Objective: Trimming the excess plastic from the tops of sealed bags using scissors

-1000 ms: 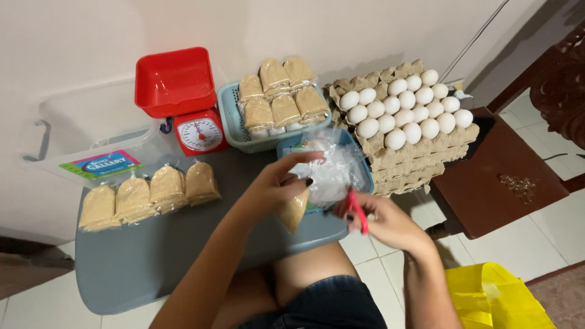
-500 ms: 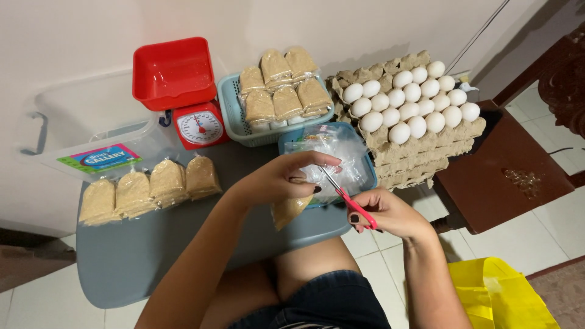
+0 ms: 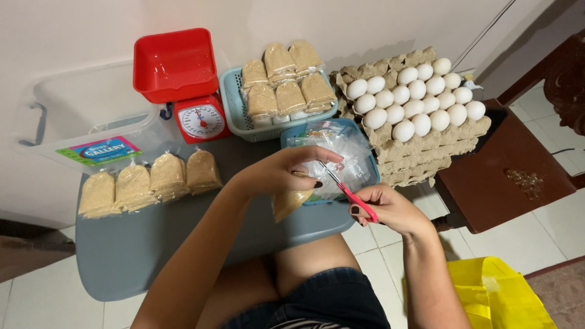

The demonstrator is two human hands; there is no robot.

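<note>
While the left hand [image 3: 277, 173] pinches a small clear bag of tan crumbs [image 3: 291, 202] by its top, its grip closed on the plastic, the right hand [image 3: 390, 210] holds red-handled scissors [image 3: 348, 194], grip closed around the handles, blades pointing up-left at the bag's neck just under the left fingertips [image 3: 317, 184].

Item held: the bag hangs over the near edge of the grey bench [image 3: 146, 250], in front of a blue basket [image 3: 365, 137] stuffed with empty clear bags [image 3: 341, 152].

Items about: four filled bags in a row [image 3: 149, 183] at the left; a teal basket [image 3: 234, 106] of more filled bags behind; a red kitchen scale [image 3: 198, 119] with its red pan; a clear lidded tub [image 3: 91, 140]; stacked trays of white eggs [image 3: 417, 100] to the right (resting partly over a dark wooden stool); a yellow bag [image 3: 493, 292] on the floor.

Risk, as judged: the blades sit very near the left fingertips, so a hasty snip could nick them; a cut placed too low would open the bag and spill crumbs onto the lap
</note>
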